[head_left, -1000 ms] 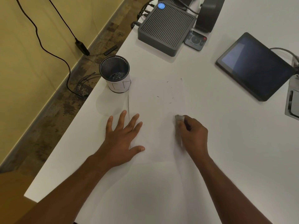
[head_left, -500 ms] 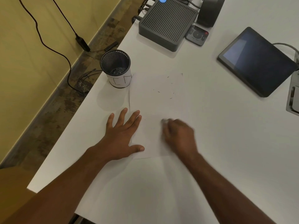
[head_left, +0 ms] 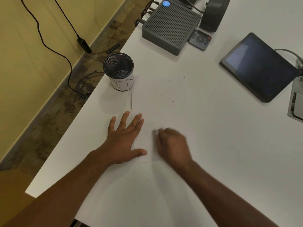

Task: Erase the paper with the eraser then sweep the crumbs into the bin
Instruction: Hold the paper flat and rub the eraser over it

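A white table point(head_left: 221, 145) fills most of the frame, running from lower left toward the upper right. A dark tablet point(head_left: 259, 66) sits at the right edge and a ribbed grey box point(head_left: 170, 27) at the top centre. The paper point(head_left: 160, 108) lies at the centre of the frame, white on white, its long axis running up and down the picture; a few faint pencil marks show in its upper half. The black mesh bin point(head_left: 118, 71) stands upright just beside the paper's upper left corner, near the table's left edge.

The left hand point(head_left: 123, 140) lies flat with fingers spread across the paper's left edge, low on the sheet, pinning it. The right hand point(head_left: 173, 145), blurred, has its fingers curled around the eraser point(head_left: 155, 131), whose pale tip shows at the hand's upper left and appears to touch the lower half of the sheet.

Erasing looks underway. The remaining marks lie above the eraser, up the sheet's long axis, so the right hand is the one to reach them. The bin lies up and left, nearer the left hand. No crumbs can be made out.
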### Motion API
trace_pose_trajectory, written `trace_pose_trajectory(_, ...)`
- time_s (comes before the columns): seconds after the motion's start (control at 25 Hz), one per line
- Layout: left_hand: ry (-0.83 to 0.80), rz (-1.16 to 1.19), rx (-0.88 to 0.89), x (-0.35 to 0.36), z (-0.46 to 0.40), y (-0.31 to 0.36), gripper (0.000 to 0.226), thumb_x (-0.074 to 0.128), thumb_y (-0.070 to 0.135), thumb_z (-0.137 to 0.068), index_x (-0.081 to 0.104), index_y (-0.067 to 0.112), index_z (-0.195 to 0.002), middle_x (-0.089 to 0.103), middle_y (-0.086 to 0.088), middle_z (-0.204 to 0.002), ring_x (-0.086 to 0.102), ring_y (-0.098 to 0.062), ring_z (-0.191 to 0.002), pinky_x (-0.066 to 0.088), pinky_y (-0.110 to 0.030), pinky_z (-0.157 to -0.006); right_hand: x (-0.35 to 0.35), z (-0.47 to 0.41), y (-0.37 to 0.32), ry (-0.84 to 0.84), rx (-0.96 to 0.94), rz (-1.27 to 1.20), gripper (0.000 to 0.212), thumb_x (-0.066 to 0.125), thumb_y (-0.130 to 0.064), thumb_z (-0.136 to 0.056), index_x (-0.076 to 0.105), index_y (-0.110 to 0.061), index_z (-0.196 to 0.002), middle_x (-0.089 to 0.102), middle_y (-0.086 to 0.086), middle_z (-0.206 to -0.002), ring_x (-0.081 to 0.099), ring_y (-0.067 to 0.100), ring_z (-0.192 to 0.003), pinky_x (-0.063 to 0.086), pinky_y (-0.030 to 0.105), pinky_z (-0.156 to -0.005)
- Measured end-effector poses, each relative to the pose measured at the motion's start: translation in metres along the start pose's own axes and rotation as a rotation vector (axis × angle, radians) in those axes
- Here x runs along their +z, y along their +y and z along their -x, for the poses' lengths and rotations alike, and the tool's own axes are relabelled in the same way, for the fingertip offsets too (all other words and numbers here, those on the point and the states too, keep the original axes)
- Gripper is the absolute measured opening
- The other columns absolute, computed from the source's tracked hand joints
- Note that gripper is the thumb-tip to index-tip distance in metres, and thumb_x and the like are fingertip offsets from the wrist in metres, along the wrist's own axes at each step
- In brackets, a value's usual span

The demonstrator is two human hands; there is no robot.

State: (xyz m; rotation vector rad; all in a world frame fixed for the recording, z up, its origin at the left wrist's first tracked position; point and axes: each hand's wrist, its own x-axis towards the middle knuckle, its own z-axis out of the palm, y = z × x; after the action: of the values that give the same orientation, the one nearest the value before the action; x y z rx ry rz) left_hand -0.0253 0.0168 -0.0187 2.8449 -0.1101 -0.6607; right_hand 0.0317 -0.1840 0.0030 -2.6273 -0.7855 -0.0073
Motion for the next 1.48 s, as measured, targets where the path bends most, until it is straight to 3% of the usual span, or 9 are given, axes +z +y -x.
trace_pose_trajectory(0.08, -0.004, -0.009, -0.003, 0.001, 0.0, 0.0, 0.106, 0.023, 0.09, -0.078, -0.026, 0.032, -0.152, -0.04, 0.017, -0.155, -0.04, -0.021, -0.143, -0.019, -0.059, -0.115, 0.003, 0.011, -0.001, -0.057, -0.139, -0.02, 0.023, 0.059, -0.019, -0.093, 0.06, -0.011, -0.071, 0.054, 0.005, -0.061, 0.052, 0.028, -0.055, 0.039, 0.03, -0.05)
trace_pose_trajectory(0.24, -0.035, -0.01, 0.001, -0.002, -0.001, 0.0, 0.109, 0.024, 0.091, -0.076, -0.029, 0.031, -0.151, -0.044, 0.017, -0.153, -0.042, -0.022, -0.142, -0.02, -0.059, -0.115, -0.01, -0.025, 0.034, 0.141, 0.181, 0.026, 0.034, 0.06, -0.021, -0.094, 0.053, -0.013, -0.061, 0.047, 0.003, -0.054, 0.047, 0.026, -0.048, 0.039, 0.03, -0.045)
trace_pose_trajectory(0.44, -0.046, -0.021, -0.003, -0.003, 0.0, 0.0, 0.109, 0.019, 0.093, -0.074, -0.032, 0.032, -0.149, -0.046, 0.016, -0.152, -0.042, -0.022, -0.141, -0.02, -0.059, -0.115, 0.002, 0.014, -0.002, -0.09, -0.125, -0.03, 0.02, 0.06, -0.019, -0.092, 0.06, -0.012, -0.073, 0.054, 0.004, -0.062, 0.052, 0.027, -0.057, 0.042, 0.032, -0.048)
trace_pose_trajectory(0.6, -0.041, -0.018, 0.004, -0.002, 0.0, 0.0, 0.109, 0.025, 0.09, -0.077, -0.029, 0.03, -0.151, -0.044, 0.015, -0.153, -0.042, -0.022, -0.141, -0.021, -0.059, -0.115, -0.013, -0.025, 0.035, 0.153, 0.184, 0.06, 0.034, 0.061, -0.021, -0.093, 0.053, -0.013, -0.061, 0.047, 0.002, -0.054, 0.05, 0.027, -0.048, 0.032, 0.028, -0.046)
trace_pose_trajectory(0.76, -0.027, -0.014, 0.008, -0.002, 0.0, 0.0, 0.109, 0.016, 0.094, -0.073, -0.029, 0.031, -0.15, -0.043, 0.016, -0.154, -0.041, -0.022, -0.142, -0.021, -0.058, -0.115, 0.007, 0.023, -0.012, -0.059, -0.125, 0.023, 0.015, 0.064, -0.016, -0.088, 0.062, -0.012, -0.074, 0.055, 0.003, -0.062, 0.052, 0.026, -0.055, 0.039, 0.029, -0.048)
trace_pose_trajectory(1.0, -0.041, -0.018, 0.004, -0.003, 0.0, 0.0, 0.109, 0.018, 0.093, -0.073, -0.028, 0.031, -0.151, -0.043, 0.016, -0.154, -0.042, -0.022, -0.142, -0.021, -0.058, -0.115, -0.022, -0.026, 0.05, 0.195, 0.25, 0.091, 0.039, 0.059, -0.022, -0.094, 0.047, -0.015, -0.057, 0.045, 0.004, -0.051, 0.046, 0.028, -0.045, 0.027, 0.028, -0.047)
trace_pose_trajectory(1.16, -0.043, -0.021, 0.0, -0.004, 0.001, 0.001, 0.108, 0.016, 0.092, -0.074, -0.029, 0.031, -0.15, -0.043, 0.015, -0.153, -0.042, -0.023, -0.141, -0.021, -0.058, -0.115, 0.003, 0.017, 0.008, -0.01, -0.076, 0.062, 0.025, 0.057, -0.021, -0.093, 0.059, -0.013, -0.07, 0.053, 0.004, -0.061, 0.051, 0.028, -0.055, 0.032, 0.03, -0.047)
trace_pose_trajectory(1.36, -0.043, -0.014, 0.007, -0.005, 0.001, 0.001, 0.11, 0.027, 0.09, -0.078, -0.029, 0.03, -0.151, -0.045, 0.016, -0.152, -0.043, -0.022, -0.141, -0.021, -0.059, -0.115, -0.029, -0.026, 0.07, 0.2, 0.292, 0.139, 0.039, 0.057, -0.024, -0.095, 0.048, -0.014, -0.058, 0.047, 0.004, -0.052, 0.052, 0.031, -0.049, 0.028, 0.029, -0.047)
trace_pose_trajectory(1.48, -0.039, -0.01, 0.006, -0.004, 0.001, 0.001, 0.11, 0.027, 0.089, -0.078, -0.028, 0.03, -0.152, -0.045, 0.016, -0.153, -0.043, -0.022, -0.141, -0.021, -0.059, -0.115, -0.01, 0.001, 0.031, 0.063, 0.125, 0.077, 0.033, 0.058, -0.024, -0.094, 0.052, -0.015, -0.063, 0.05, 0.005, -0.056, 0.05, 0.029, -0.05, 0.032, 0.03, -0.046)
